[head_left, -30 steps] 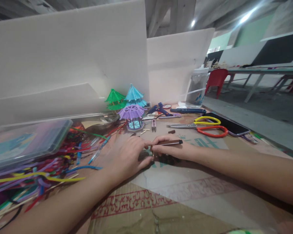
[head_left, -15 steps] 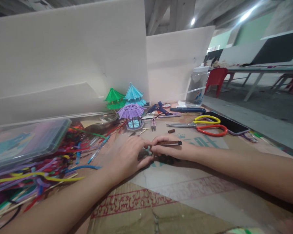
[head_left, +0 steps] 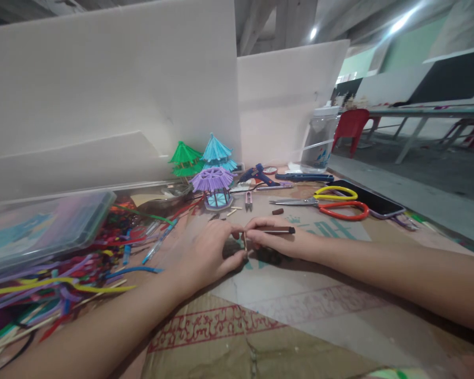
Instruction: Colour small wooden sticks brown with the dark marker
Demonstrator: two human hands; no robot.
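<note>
My left hand (head_left: 211,250) pinches a short thin wooden stick (head_left: 245,243) upright between thumb and finger. In my right hand (head_left: 272,239) is a brown marker pen (head_left: 279,230), its tip end hidden by my fingers close to the stick. The marker's brown cap (head_left: 277,211) lies just beyond that hand. Cut stick pieces (head_left: 233,211) and small pink thread snips (head_left: 248,201) lie farther back. Behind them stands a little pavilion with a purple roof (head_left: 212,180), with a light blue one (head_left: 215,150) and a green one (head_left: 181,155) behind it.
Yellow-and-red-handled scissors (head_left: 342,205), a phone (head_left: 373,200), a blue cutter (head_left: 304,178), a glue gun (head_left: 258,176) and a water bottle (head_left: 319,142) are at the back right. A clear plastic box (head_left: 98,221) rests on pipe cleaners (head_left: 82,287) at left. White boards (head_left: 142,89) stand behind.
The fingers have shifted slightly, and more of the wooden stick shows between the hands. Both hands stay in nearly the same place.
</note>
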